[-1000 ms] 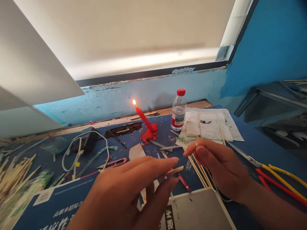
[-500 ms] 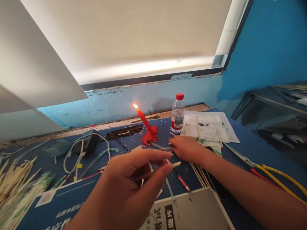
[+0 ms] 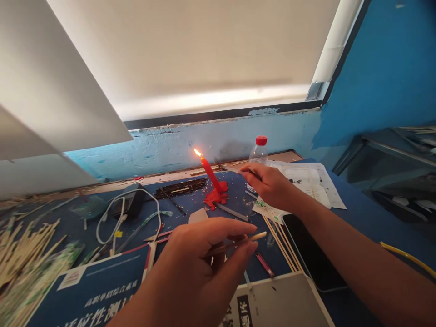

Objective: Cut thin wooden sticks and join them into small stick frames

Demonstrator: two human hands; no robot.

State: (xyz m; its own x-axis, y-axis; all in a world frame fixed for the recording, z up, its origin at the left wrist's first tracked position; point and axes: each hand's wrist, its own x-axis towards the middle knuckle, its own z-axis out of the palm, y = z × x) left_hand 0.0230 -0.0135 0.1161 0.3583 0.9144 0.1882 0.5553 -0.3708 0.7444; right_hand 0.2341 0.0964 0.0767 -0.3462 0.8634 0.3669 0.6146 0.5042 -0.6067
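My left hand (image 3: 200, 268) is closed in a pinch on a thin bamboo stick (image 3: 260, 236), whose pale tip sticks out past thumb and forefinger. My right hand (image 3: 272, 186), raised in front of the bottle, grips what looks like a craft knife (image 3: 232, 169). Its slim pale blade points left toward a lit red candle (image 3: 211, 176), a short gap away, and its dark handle is partly hidden by my fingers. The candle leans left, standing in a lump of red wax (image 3: 218, 196) on the blue table.
A red-capped water bottle (image 3: 260, 141) stands behind my right hand. A phone (image 3: 311, 254) lies under my right forearm, beside bamboo sticks (image 3: 281, 243). Books (image 3: 102, 281) fill the front. Left are a cable (image 3: 102, 218), a black box (image 3: 131, 202) and piled sticks (image 3: 30, 250).
My right hand has lifted from the table, bringing up the craft knife beside the candle. My left hand keeps the stick pinched. The phone now shows more, and the yellow-handled scissors show less.
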